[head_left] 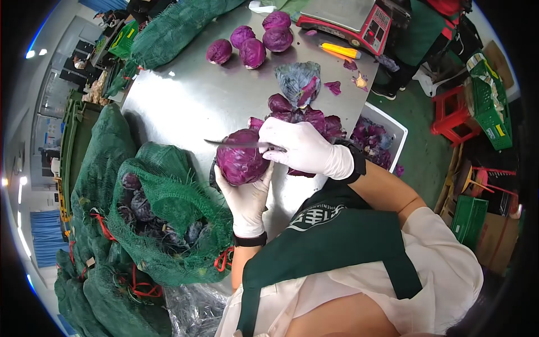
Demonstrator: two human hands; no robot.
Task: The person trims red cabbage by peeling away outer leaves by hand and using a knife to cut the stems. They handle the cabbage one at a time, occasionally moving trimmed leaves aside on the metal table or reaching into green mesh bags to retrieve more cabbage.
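Observation:
My left hand (pixel 247 205), in a white glove, is closed around the underside of a red cabbage (pixel 240 165) near the table's front edge. A knife (pixel 233 145) is gripped in my gloved right hand (pixel 303 147), its dark blade lying across the upper part of the cabbage and pointing left. The knife's handle is hidden inside my fingers. Loose purple cabbage leaves (pixel 317 119) are piled just beyond my right hand, and a larger grey-purple outer leaf (pixel 297 81) lies behind them.
Several trimmed cabbages (pixel 252 53) stand at the back of the metal table (pixel 185 104), near a red scale (pixel 345 22) and a yellow cutter (pixel 341 51). A white bin (pixel 400 135) of leaves is at right; an open green net sack (pixel 168 185) of cabbages is at left. A person (pixel 429 33) stands beyond.

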